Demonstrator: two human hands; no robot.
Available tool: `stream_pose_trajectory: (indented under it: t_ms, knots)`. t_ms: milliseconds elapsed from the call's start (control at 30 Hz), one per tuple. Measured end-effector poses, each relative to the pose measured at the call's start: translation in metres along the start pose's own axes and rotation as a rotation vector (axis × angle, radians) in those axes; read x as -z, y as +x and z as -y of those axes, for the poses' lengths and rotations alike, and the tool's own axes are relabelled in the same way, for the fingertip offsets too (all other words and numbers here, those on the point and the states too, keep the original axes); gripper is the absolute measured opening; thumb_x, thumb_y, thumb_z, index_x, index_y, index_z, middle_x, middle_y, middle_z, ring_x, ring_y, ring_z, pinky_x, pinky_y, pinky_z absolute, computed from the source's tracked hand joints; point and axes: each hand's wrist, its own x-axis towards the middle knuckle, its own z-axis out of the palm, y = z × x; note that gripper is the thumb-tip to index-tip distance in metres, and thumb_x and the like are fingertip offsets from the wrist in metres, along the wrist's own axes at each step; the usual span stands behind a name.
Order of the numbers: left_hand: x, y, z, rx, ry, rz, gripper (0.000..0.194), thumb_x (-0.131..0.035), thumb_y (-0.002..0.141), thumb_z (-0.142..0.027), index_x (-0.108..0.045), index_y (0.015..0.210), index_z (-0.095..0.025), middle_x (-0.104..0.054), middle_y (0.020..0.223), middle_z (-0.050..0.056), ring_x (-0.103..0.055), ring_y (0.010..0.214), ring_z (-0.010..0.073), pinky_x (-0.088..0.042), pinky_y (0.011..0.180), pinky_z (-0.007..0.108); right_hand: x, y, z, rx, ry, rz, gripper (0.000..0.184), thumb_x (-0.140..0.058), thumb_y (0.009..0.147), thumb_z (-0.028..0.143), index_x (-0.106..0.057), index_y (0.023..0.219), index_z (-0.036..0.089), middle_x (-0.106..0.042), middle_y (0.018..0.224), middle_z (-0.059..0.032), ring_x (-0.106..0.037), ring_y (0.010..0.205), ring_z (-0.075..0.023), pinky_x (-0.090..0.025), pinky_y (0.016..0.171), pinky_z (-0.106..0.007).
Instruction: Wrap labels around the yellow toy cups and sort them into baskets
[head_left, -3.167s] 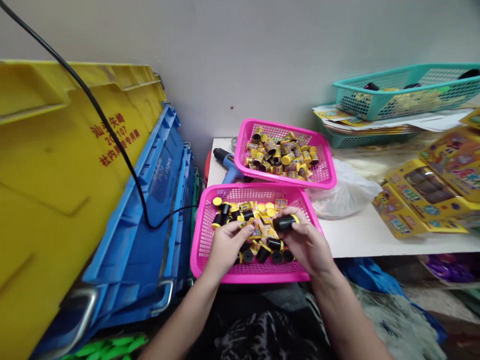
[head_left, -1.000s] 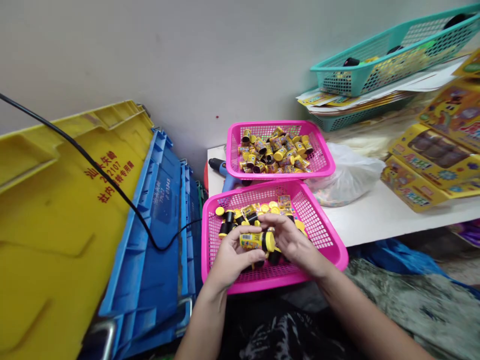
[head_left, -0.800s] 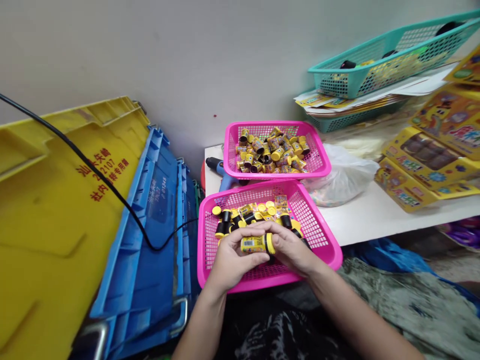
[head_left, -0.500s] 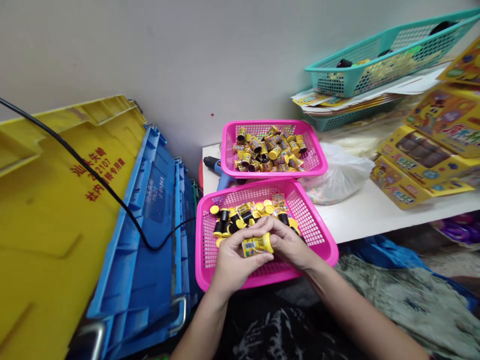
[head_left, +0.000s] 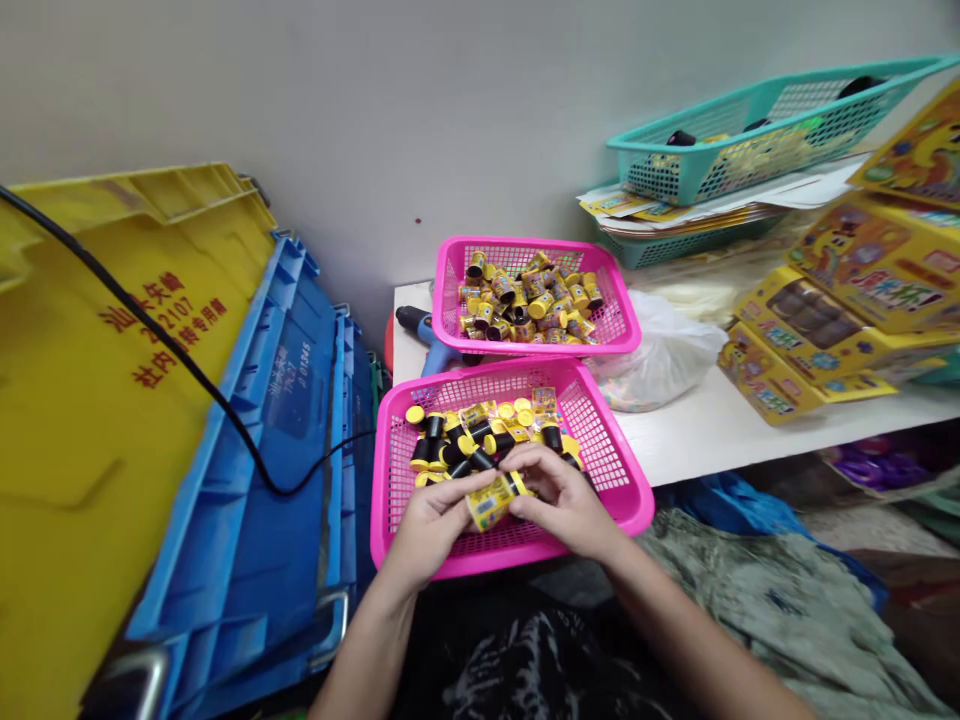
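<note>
Above the near pink basket [head_left: 641,500], I hold a small jar [head_left: 489,503] in a yellow printed label, with a bit of black showing beside its yellow lid. My left hand [head_left: 429,525] pinches the labelled end. At the lid end, the thumb and curled fingers of my right hand [head_left: 570,505] close on the jar. Beneath the hands, the basket contains several black jars [head_left: 480,458] with yellow lids, loose yellow lids [head_left: 415,414] and loose printed labels [head_left: 543,400].
Behind it, a second pink basket [head_left: 630,335] holds labelled jars. A blue-handled tool [head_left: 436,350] lies to its left, a plastic bag [head_left: 660,350] to its right. Yellow boxes [head_left: 862,260] and a teal basket [head_left: 697,185] stand right. Blue [head_left: 247,480] and yellow crates [head_left: 90,430] flank the left.
The jar has tilted, its lid end now higher, and black shows beside the lid. My right hand's fingers have drawn back from my left hand. The camera view has shifted slightly.
</note>
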Motion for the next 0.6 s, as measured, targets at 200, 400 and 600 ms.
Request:
stream_pose_trajectory:
  t_ms: [200, 400, 600]
  knots:
    - [0.018, 0.005, 0.007, -0.111, -0.084, -0.251, 0.02, -0.085, 0.054, -0.019, -0.074, 0.069, -0.015, -0.075, 0.067, 0.004, -0.07, 0.058, 0.0155, -0.056, 0.054, 0.02, 0.018, 0.0, 0.011, -0.049, -0.152, -0.109, 0.029, -0.071, 0.077, 0.039, -0.061, 0.101, 0.025, -0.066, 0.093, -0.0026, -0.065, 0.079, -0.0169, -0.053, 0.07, -0.03]
    - [0.024, 0.005, 0.003, -0.069, -0.138, -0.208, 0.018, -0.077, 0.053, -0.013, -0.067, 0.067, -0.015, -0.073, 0.065, 0.003, -0.063, 0.044, 0.0131, -0.043, 0.035, 0.016, 0.073, 0.059, 0.022, -0.231, -1.25, 0.26, 0.017, -0.062, 0.083, 0.027, -0.07, 0.096, 0.02, -0.072, 0.102, -0.0081, -0.065, 0.098, -0.0239, -0.047, 0.089, -0.035]
    - [0.026, 0.007, 0.009, -0.026, -0.079, -0.21, 0.014, -0.071, 0.059, -0.015, -0.068, 0.072, -0.013, -0.069, 0.058, 0.003, -0.055, 0.035, 0.0088, -0.038, 0.032, 0.015, 0.066, 0.113, -0.003, -0.248, -1.473, 0.342, 0.02, -0.053, 0.086, 0.016, -0.071, 0.095, 0.015, -0.073, 0.098, -0.0123, -0.066, 0.093, -0.0234, -0.047, 0.082, -0.031]
